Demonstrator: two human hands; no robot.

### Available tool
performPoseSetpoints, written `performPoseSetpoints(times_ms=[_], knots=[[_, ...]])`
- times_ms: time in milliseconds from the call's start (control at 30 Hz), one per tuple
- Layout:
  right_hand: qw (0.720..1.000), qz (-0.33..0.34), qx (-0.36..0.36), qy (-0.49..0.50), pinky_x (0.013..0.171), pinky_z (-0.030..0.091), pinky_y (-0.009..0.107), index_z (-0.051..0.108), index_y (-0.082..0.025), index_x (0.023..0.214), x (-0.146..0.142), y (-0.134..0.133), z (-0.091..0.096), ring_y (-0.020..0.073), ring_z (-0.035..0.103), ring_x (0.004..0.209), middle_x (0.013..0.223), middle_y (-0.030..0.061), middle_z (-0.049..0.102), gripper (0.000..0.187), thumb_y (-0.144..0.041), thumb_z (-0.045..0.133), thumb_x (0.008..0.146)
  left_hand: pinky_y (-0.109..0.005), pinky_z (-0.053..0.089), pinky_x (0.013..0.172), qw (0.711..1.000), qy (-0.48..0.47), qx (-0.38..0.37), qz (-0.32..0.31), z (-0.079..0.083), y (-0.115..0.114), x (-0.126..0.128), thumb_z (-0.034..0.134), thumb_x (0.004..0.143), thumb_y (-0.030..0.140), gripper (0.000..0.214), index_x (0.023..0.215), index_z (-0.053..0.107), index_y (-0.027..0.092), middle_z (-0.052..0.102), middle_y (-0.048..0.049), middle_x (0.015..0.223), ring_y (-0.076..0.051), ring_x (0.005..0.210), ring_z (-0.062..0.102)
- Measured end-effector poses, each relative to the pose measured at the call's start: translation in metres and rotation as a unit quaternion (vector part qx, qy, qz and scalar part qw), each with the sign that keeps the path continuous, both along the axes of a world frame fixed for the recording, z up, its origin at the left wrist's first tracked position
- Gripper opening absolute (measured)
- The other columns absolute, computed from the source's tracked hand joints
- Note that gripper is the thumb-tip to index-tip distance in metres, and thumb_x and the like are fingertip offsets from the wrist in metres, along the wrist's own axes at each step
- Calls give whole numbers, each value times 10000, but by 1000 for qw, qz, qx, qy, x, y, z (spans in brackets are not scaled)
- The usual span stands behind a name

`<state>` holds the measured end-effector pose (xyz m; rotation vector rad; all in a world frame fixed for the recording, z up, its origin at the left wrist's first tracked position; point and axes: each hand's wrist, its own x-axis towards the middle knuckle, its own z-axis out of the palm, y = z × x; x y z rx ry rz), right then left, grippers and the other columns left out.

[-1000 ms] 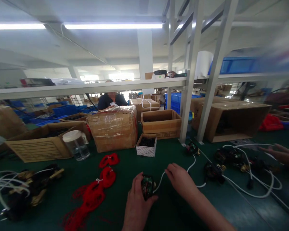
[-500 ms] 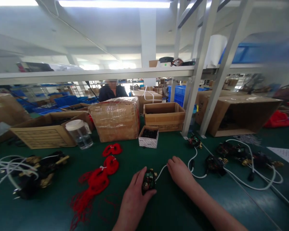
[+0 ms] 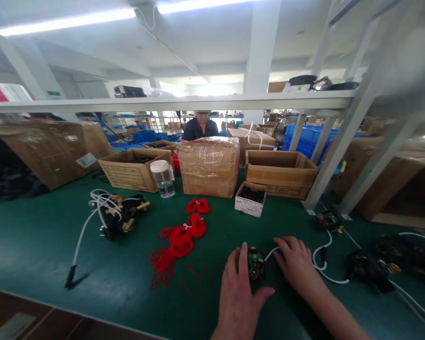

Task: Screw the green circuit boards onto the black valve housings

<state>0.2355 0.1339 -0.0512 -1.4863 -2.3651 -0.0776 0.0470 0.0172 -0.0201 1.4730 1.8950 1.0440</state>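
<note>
A small green circuit-board assembly [image 3: 256, 265] with brass-coloured parts lies on the green tabletop. My left hand [image 3: 238, 289] is at its left side, fingers stretched along the edge and thumb spread away below it. From the board a short white cable [image 3: 271, 253] runs right to my right hand [image 3: 294, 260], whose fingertips close around its far end. Left of my hands lie bundles of red wire [image 3: 181, 241], some tied with white, plus a few loose red strands [image 3: 194, 278].
Similar assemblies with white cables [image 3: 366, 267] lie at right; more sit at left [image 3: 123, 215]. Behind stand a small box of black parts [image 3: 250, 203], cardboard boxes [image 3: 208, 170], a water jug [image 3: 163, 178] and a metal shelf post [image 3: 340, 156]. A person [image 3: 200, 127] is beyond.
My view has turned left, so the scene sits further right. My left thumb has come away from the circuit-board assembly and the hand has opened. My right hand stays at the white cable.
</note>
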Motion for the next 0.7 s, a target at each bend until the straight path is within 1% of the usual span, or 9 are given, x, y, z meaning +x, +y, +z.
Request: performPoseSetpoints(times_ms=[67, 133, 200, 267, 333, 400, 500, 633, 700], knots=[[999, 5, 25, 35, 854, 477, 523, 597, -169, 1283, 6, -5, -2, 368, 546, 1087, 1206, 174, 576, 359, -297, 490, 965, -516, 381, 1124, 998, 49, 9, 31, -3, -15, -22, 808, 729, 293, 765, 1441, 530, 272, 544, -123, 1427, -365, 1336, 473], [996, 14, 38, 75, 877, 480, 520, 580, -179, 1290, 13, -11, -2, 354, 556, 1085, 1200, 165, 571, 370, -343, 491, 970, -531, 427, 1042, 990, 124, 11, 72, -10, -33, -55, 729, 802, 320, 419, 1216, 701, 261, 641, -120, 1247, -364, 1203, 553], [993, 25, 38, 109, 900, 484, 511, 566, -198, 1290, 18, -18, -1, 339, 567, 1085, 1193, 153, 571, 374, -386, 489, 976, -495, 475, 925, 977, 191, -5, 96, -17, -52, -91, 648, 842, 272, 217, 1035, 749, 262, 685, -99, 1080, -337, 1052, 610], [990, 31, 29, 138, 915, 490, 500, 561, -216, 1281, 20, -25, 0, 329, 575, 1089, 1189, 144, 574, 365, -409, 482, 982, -457, 485, 877, 971, 220, -33, 88, -22, -65, -123, 606, 857, 257, 176, 955, 752, 276, 702, -76, 1006, -309, 978, 636], [987, 31, 17, 158, 923, 495, 497, 561, -227, 1271, 19, -30, 2, 322, 581, 1088, 1184, 138, 578, 350, -410, 482, 983, -424, 488, 859, 973, 217, -62, 53, -25, -70, -144, 609, 862, 283, 163, 947, 748, 286, 712, -65, 1002, -293, 976, 652], [985, 30, 7, 169, 932, 498, 501, 563, -232, 1262, 16, -34, 3, 318, 580, 1090, 1186, 135, 577, 335, -396, 484, 981, -400, 485, 853, 974, 211, -83, 17, -23, -67, -151, 604, 875, 303, 164, 957, 744, 280, 714, -66, 1011, -282, 994, 659], [984, 32, 6, 173, 941, 497, 506, 570, -238, 1254, 13, -37, 4, 318, 574, 1098, 1191, 133, 574, 319, -380, 489, 979, -394, 465, 856, 964, 242, -109, -19, -19, -56, -145, 566, 898, 267, 175, 902, 740, 262, 708, -69, 977, -278, 997, 658], [983, 42, 13, 177, 930, 502, 501, 590, -245, 1227, 15, -41, 6, 318, 577, 1094, 1200, 134, 567, 292, -368, 488, 984, -425, 435, 872, 932, 342, -123, -8, -23, -46, -133, 470, 928, 187, 275, 849, 730, 230, 707, -93, 943, -302, 1006, 646], [982, 39, 11, 185, 926, 504, 500, 602, -247, 1209, 16, -44, 8, 318, 575, 1096, 1200, 133, 567, 279, -362, 489, 981, -415, 439, 851, 931, 350, -105, 4, -25, -47, -134, 428, 946, 187, 306, 838, 713, 214, 699, -105, 926, -299, 981, 645]])
